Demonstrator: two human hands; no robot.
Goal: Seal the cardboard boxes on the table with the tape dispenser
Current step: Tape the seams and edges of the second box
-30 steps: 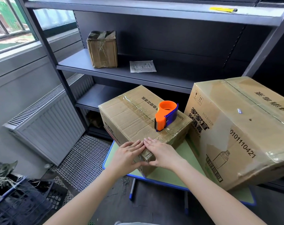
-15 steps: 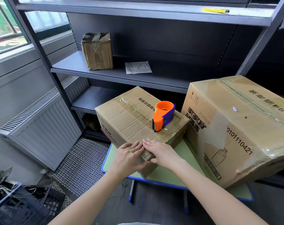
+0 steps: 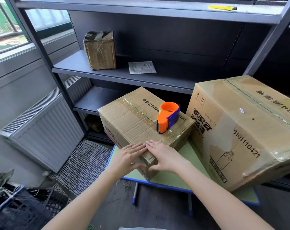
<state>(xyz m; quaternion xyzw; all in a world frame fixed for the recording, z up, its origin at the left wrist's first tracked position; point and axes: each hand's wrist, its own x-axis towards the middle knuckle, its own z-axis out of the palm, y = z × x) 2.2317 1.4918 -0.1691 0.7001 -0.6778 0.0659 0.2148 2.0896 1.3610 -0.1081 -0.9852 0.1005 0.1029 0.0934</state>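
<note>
Tape dispenser [image 3: 168,119], orange and blue, stands atop the smaller cardboard box [image 3: 134,118] on the green counter [image 3: 174,180], just beside the larger box [image 3: 240,130]. The left hand [image 3: 129,157] and right hand [image 3: 164,156] press flat on the smaller box's near corner, fingers [image 3: 138,146] straight, holding nothing.

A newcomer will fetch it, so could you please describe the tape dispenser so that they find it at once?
Look at the green, blue-rimmed table in front of the dark metal shelving. The tape dispenser sits on top of the smaller box, left of the larger box. It alone is bright orange and blue.
</note>
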